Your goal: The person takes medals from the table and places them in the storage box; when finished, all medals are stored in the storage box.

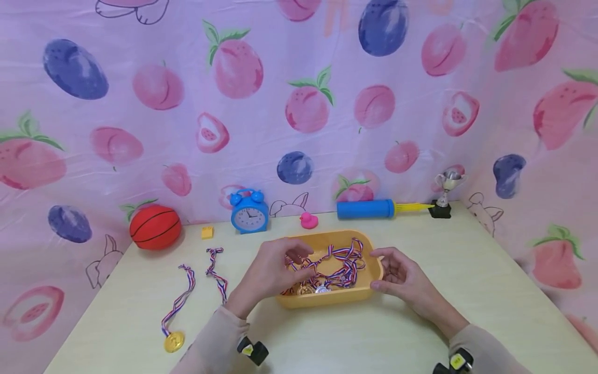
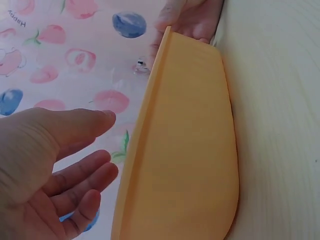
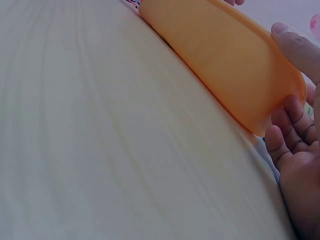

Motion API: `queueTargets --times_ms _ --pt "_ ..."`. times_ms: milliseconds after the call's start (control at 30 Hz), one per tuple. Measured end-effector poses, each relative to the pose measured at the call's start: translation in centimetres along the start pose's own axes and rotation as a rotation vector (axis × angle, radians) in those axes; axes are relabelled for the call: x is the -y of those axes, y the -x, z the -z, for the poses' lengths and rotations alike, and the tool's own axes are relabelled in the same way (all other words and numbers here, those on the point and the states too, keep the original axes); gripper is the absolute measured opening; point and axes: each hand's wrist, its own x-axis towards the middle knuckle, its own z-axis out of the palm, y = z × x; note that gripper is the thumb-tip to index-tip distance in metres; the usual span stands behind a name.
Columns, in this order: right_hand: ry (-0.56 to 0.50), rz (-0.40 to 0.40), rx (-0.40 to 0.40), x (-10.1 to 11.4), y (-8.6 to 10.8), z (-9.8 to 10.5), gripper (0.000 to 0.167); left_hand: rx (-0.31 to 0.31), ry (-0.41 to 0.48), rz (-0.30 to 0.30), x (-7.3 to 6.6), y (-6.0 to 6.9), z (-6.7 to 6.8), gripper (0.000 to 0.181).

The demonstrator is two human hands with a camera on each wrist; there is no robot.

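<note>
A yellow tray (image 1: 327, 298) holds tangled striped ribbons (image 1: 347, 275), a gold medal (image 1: 304, 290) and a silver one (image 1: 322, 289). My left hand (image 1: 275, 270) hovers over its left end, fingers relaxed and apart, holding nothing. In the left wrist view that hand (image 2: 55, 165) is beside the tray's rim (image 2: 145, 120). At the right end, my right hand (image 1: 405, 280) grips the tray, thumb at the near corner. The right wrist view shows this hand (image 3: 302, 130) with curled fingertips against the tray wall (image 3: 225, 55).
Left of the tray lie a gold medal (image 1: 174, 342) on its ribbon and another striped ribbon (image 1: 212, 271). Along the back stand a ball (image 1: 155, 227), yellow block (image 1: 207, 232), blue clock (image 1: 249, 215), pink duck (image 1: 309, 221), blue pump (image 1: 365, 209) and trophy (image 1: 444, 195).
</note>
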Motion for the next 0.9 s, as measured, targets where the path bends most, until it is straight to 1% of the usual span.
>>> queueTargets --times_ms 100,267,367,433,600,733,900 --pt "0.003 -0.006 -0.001 0.0 0.0 0.0 0.061 -0.058 -0.013 -0.03 0.1 0.5 0.7 0.035" --pt "0.006 -0.008 0.0 -0.1 0.0 0.0 0.061 -0.144 -0.013 -0.061 0.5 1.4 2.5 0.04" --pt "0.003 -0.004 -0.001 -0.1 0.0 0.0 0.061 -0.185 -0.02 -0.072 0.7 2.1 3.6 0.043" --pt "0.002 -0.005 -0.001 -0.1 0.0 0.1 0.061 -0.208 -0.032 -0.061 0.8 2.6 4.4 0.045" --pt "0.003 -0.011 -0.004 0.0 0.0 0.2 0.061 -0.233 -0.046 -0.023 0.9 4.0 5.8 0.05" --pt "-0.006 0.002 0.0 -0.1 0.0 0.2 0.062 -0.243 -0.054 -0.011 1.3 5.2 6.3 0.053" --pt "-0.013 0.014 0.006 -0.2 0.0 0.1 0.063 -0.267 -0.058 -0.011 2.0 7.0 6.8 0.055"
